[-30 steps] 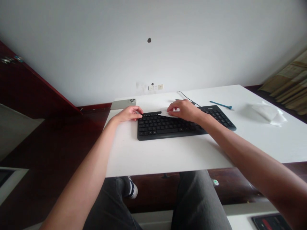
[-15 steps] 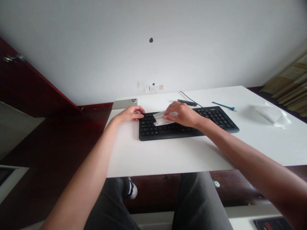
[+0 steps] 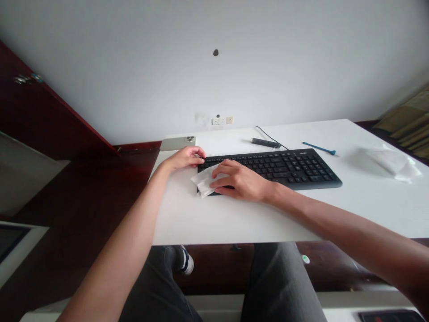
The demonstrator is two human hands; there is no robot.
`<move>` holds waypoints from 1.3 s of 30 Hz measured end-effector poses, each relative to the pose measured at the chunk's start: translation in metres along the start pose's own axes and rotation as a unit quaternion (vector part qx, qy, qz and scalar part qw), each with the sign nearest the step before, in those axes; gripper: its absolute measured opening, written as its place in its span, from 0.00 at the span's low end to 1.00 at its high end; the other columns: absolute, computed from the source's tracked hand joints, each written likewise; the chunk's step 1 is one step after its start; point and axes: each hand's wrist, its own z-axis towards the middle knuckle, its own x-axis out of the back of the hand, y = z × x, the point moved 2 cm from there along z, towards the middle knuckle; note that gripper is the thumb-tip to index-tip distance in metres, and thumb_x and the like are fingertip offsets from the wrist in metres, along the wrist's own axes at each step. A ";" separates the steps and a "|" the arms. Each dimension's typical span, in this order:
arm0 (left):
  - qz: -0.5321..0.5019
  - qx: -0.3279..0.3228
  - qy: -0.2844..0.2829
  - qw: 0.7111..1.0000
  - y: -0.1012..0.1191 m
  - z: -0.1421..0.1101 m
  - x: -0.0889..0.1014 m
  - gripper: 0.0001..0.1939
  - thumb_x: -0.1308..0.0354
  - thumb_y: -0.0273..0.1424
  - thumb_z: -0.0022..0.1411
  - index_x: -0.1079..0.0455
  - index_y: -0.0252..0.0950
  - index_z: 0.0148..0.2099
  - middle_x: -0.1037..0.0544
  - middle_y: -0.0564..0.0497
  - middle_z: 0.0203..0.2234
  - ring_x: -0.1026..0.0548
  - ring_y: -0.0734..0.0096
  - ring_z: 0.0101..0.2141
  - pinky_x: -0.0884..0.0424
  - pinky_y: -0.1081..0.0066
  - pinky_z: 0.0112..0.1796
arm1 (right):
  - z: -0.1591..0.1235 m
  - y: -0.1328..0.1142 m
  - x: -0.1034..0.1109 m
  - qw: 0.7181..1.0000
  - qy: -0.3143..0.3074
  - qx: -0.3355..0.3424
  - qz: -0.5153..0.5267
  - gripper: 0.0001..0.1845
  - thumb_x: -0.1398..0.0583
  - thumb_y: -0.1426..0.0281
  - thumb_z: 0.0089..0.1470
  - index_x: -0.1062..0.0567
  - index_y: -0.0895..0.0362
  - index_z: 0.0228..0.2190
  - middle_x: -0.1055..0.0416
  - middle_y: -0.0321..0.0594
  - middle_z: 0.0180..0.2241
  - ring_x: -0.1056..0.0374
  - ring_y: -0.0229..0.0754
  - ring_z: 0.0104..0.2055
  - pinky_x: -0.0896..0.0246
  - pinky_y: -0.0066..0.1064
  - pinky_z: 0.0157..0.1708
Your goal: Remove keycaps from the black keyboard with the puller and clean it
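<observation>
A black keyboard (image 3: 278, 167) lies across the white table (image 3: 241, 214). My right hand (image 3: 239, 181) presses a folded white wipe (image 3: 205, 182) onto the keyboard's near left corner, fingers curled over the wipe. My left hand (image 3: 186, 158) grips the keyboard's far left corner with bent fingers and holds it steady.
A phone (image 3: 177, 142) lies face down at the table's far left corner. Behind the keyboard are a black cable with a plug (image 3: 266, 142) and a thin blue tool (image 3: 320, 147). A crumpled white packet (image 3: 393, 163) sits at the right. My knees are under the table's near edge.
My right hand has dragged the wipe from the keyboard's upper middle rows down and left to its near left corner. The left hand has stayed on the far left corner.
</observation>
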 end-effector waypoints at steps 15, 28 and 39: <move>0.003 -0.004 -0.008 1.000 -0.001 0.000 0.001 0.22 0.29 0.42 0.53 0.26 0.34 0.45 0.24 0.49 0.39 0.28 0.76 0.30 0.33 0.74 0.30 | -0.003 -0.009 0.010 0.998 -0.035 0.011 -0.053 0.19 0.40 0.57 0.65 0.15 0.54 0.45 0.40 0.47 0.69 0.52 0.61 0.72 0.48 0.58 0.67; 0.000 0.000 0.010 1.000 0.001 -0.002 -0.001 0.17 0.30 0.36 0.54 0.25 0.34 0.44 0.23 0.48 0.40 0.27 0.74 0.31 0.31 0.72 0.32 | -0.017 0.043 0.017 0.978 -0.020 -0.161 -0.128 0.29 0.47 0.50 0.68 0.23 0.54 0.59 0.48 0.45 0.73 0.63 0.68 0.75 0.53 0.64 0.69; -0.012 0.000 0.036 0.999 -0.003 -0.001 0.002 0.17 0.33 0.41 0.59 0.25 0.34 0.44 0.25 0.51 0.33 0.29 0.75 0.29 0.32 0.73 0.32 | 0.001 -0.001 -0.015 0.991 -0.075 -0.066 -0.085 0.43 0.52 0.43 0.66 0.37 0.60 0.68 0.47 0.51 0.72 0.68 0.64 0.76 0.70 0.66 0.71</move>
